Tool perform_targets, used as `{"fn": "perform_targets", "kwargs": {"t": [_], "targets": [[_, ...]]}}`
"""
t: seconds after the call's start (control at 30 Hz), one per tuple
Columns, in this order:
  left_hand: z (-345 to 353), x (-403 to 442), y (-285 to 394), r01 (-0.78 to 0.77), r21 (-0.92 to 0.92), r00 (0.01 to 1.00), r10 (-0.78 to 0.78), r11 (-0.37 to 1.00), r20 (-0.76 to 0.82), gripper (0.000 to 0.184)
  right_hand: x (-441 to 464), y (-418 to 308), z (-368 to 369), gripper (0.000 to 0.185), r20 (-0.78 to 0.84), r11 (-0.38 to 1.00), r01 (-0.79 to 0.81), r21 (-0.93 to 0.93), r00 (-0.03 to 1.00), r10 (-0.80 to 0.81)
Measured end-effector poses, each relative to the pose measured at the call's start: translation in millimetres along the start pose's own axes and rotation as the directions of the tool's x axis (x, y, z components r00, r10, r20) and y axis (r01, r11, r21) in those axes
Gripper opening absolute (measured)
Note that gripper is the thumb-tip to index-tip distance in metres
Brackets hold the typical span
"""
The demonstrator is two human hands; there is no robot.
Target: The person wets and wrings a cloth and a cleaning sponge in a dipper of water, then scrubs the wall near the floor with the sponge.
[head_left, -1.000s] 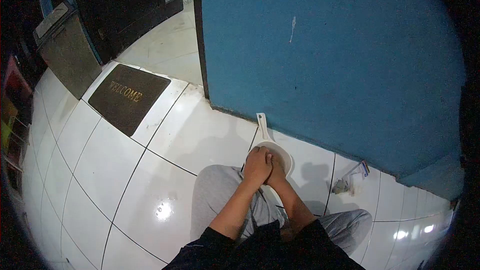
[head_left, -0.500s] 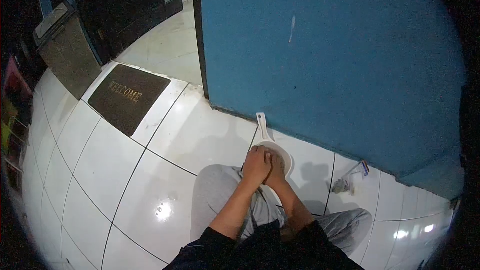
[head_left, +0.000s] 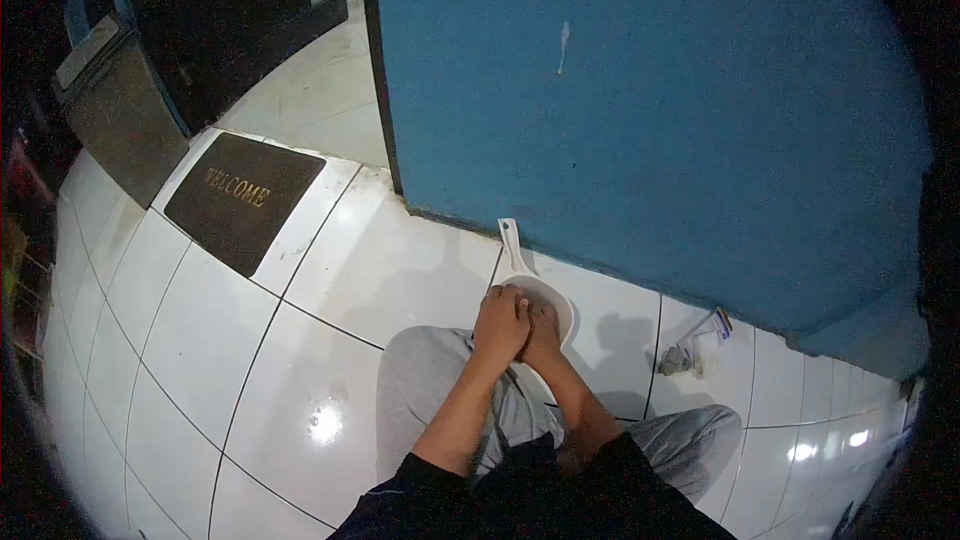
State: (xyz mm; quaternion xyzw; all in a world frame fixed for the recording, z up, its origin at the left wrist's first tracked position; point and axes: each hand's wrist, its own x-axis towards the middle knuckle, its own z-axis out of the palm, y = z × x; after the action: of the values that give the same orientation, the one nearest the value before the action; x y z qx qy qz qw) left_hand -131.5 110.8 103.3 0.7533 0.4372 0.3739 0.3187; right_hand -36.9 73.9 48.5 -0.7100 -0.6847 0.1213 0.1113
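Note:
A pale dipper (head_left: 564, 306) with a round bowl rests on the white tiled floor, its handle pointing at the blue wall. My left hand (head_left: 501, 323) is over the near left part of the bowl, its fingers bent and close together. Right beside it, my right hand (head_left: 541, 331) reaches into the bowl, its fingers partly hidden. The two hands touch or nearly touch. Whatever lies between or under the fingers is too small or hidden to make out.
A crumpled plastic packet (head_left: 707, 338) with greyish stuff beside it lies right of the dipper near the blue wall (head_left: 640, 140). A dark WELCOME mat (head_left: 243, 202) lies left, before a doorway. My knees in grey trousers (head_left: 425, 390) flank my forearms.
The whole view has shifted slightly, so the wall, mat and dipper appear a little further left. My hands stay at the bowl, with slightly more space between them.

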Motion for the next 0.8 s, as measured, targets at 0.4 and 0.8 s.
{"fn": "perform_targets", "kwargs": {"t": [0.4, 0.8], "targets": [[-2, 0, 1, 0.045, 0.009, 0.998, -0.045, 0.999, 0.044, 0.013, 2, -18, -31, 0.056, 0.170, 0.966, -0.106, 0.234, 0.983, 0.067], [22, -5, -25, -0.036, 0.382, 0.981, -0.040, 0.923, 0.189, 0.019, -3, -17, -19, 0.026, -0.170, 0.943, -0.293, -0.159, 0.949, 0.267]]}}
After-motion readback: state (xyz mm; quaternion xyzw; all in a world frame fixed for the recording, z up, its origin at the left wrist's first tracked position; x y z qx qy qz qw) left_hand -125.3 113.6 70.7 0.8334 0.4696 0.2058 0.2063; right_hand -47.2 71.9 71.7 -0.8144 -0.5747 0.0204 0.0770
